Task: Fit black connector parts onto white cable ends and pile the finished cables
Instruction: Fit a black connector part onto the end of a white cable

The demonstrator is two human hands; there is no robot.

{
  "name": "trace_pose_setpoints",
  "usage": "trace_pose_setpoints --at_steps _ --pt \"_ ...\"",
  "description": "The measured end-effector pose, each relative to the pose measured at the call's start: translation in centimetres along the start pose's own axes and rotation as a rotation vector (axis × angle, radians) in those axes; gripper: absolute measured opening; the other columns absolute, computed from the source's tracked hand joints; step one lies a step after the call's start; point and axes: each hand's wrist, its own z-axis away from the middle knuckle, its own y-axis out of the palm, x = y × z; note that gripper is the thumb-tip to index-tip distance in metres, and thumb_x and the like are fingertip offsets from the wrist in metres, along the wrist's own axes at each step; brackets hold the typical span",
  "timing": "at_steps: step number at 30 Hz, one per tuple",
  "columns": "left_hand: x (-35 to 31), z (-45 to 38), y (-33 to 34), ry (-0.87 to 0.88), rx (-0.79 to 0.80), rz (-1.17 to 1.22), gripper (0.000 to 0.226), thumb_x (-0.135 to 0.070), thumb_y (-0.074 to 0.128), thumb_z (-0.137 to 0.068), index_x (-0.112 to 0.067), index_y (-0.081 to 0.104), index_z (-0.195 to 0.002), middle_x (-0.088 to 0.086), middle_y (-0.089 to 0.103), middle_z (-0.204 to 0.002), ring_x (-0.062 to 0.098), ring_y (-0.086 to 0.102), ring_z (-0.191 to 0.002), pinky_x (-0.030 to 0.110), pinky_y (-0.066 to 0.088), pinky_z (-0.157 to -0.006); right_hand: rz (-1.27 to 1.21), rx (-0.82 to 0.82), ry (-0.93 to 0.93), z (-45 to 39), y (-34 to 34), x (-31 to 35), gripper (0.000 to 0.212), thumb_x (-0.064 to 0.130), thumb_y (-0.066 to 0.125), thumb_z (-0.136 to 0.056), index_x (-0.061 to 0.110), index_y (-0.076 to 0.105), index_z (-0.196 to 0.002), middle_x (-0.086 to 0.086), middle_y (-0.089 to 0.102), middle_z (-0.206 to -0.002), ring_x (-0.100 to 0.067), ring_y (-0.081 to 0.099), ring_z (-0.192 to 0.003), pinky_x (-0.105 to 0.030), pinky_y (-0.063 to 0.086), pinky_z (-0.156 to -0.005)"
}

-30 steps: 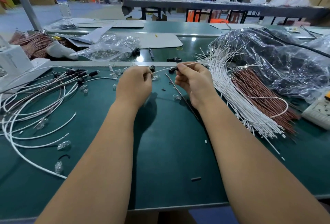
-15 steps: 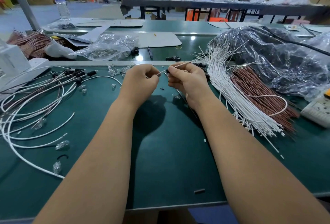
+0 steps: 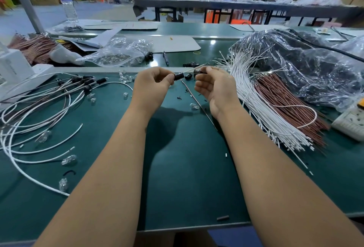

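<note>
My left hand [image 3: 151,89] pinches a black connector [image 3: 178,76] at its fingertips. A thin white cable [image 3: 194,68] runs out of that connector, up and to the right. My right hand [image 3: 215,89] is a short gap to the right, its fingers curled round another black connector part [image 3: 199,72]. One more black part [image 3: 188,76] shows between the hands. Finished cables [image 3: 59,97] with black ends [image 3: 88,83] lie spread at the left. A bundle of bare white cables [image 3: 254,101] lies at the right.
Brown wires [image 3: 287,106] lie beside the white bundle, under a large plastic bag [image 3: 307,69] of dark parts. A thin rod [image 3: 197,103] lies between my arms. Clear small parts [image 3: 69,160] are scattered on the green mat. A white machine [image 3: 15,71] stands far left, a power strip [image 3: 351,122] far right.
My hands have drawn slightly apart. The black connector now sits on the cable end at my left fingertips, and my right hand has come off the cable.
</note>
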Motion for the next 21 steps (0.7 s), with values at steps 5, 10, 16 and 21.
trace_pose_setpoints --at_steps 5,10,16,21 --pt "-0.09 0.06 -0.21 0.001 0.007 0.007 0.009 -0.010 0.064 -0.090 -0.016 0.068 -0.085 -0.008 0.065 -0.069 -0.009 0.052 -0.052 0.005 0.039 -0.055 -0.044 -0.009 -0.026 -0.20 -0.44 0.22 0.023 0.001 0.042 -0.098 0.006 0.064 -0.095 -0.007 0.065 -0.068 -0.015 0.060 -0.055 -0.026 0.054 -0.055" --pt "-0.36 0.24 -0.24 -0.011 0.029 0.013 0.007 -0.010 0.063 -0.091 -0.010 0.070 -0.089 -0.008 0.064 -0.068 -0.008 0.049 -0.049 0.005 0.037 -0.053 -0.044 -0.027 -0.054 -0.12 -0.33 0.33 0.017 0.002 0.050 -0.097 0.009 0.065 -0.095 -0.005 0.065 -0.067 -0.013 0.060 -0.055 -0.025 0.055 -0.057" --pt "-0.62 0.37 -0.39 -0.039 0.028 0.032 0.013 -0.013 0.063 -0.092 -0.011 0.068 -0.081 -0.019 0.057 -0.047 -0.003 0.041 -0.041 0.007 0.033 -0.047 0.030 -0.020 -0.106 0.27 -0.27 0.70 0.018 0.004 0.052 -0.096 0.012 0.067 -0.092 -0.006 0.064 -0.070 -0.013 0.059 -0.058 -0.025 0.055 -0.058" --pt "-0.68 0.44 -0.51 -0.049 0.041 0.039 0.015 -0.014 0.062 -0.093 -0.011 0.067 -0.079 -0.020 0.054 -0.043 -0.002 0.038 -0.039 0.008 0.032 -0.044 -0.003 -0.001 -0.140 0.41 -0.17 0.82 0.015 0.002 0.054 -0.096 0.008 0.067 -0.099 -0.008 0.064 -0.074 -0.013 0.061 -0.062 -0.025 0.055 -0.063"
